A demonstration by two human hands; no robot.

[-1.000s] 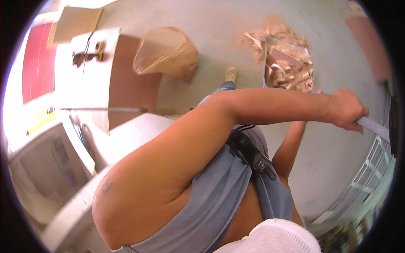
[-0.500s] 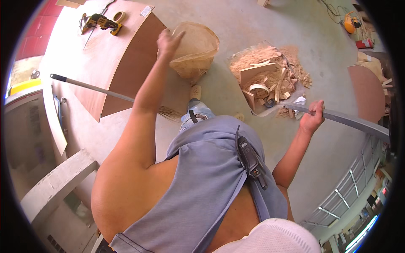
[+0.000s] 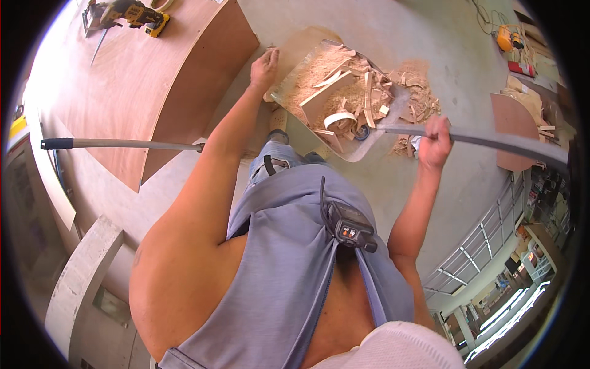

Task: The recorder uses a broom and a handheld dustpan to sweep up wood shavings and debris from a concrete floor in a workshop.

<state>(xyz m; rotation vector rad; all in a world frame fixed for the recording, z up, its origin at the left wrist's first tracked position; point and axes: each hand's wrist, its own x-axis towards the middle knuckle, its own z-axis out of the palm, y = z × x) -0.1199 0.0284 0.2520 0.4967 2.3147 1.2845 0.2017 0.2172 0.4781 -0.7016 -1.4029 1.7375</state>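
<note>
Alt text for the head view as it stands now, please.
A right hand grips the long grey handle of a dustpan heaped with wood scraps and sawdust, while the left hand is by a translucent plastic bag. At upper left, a power tool lies on a large wooden piece.
</note>
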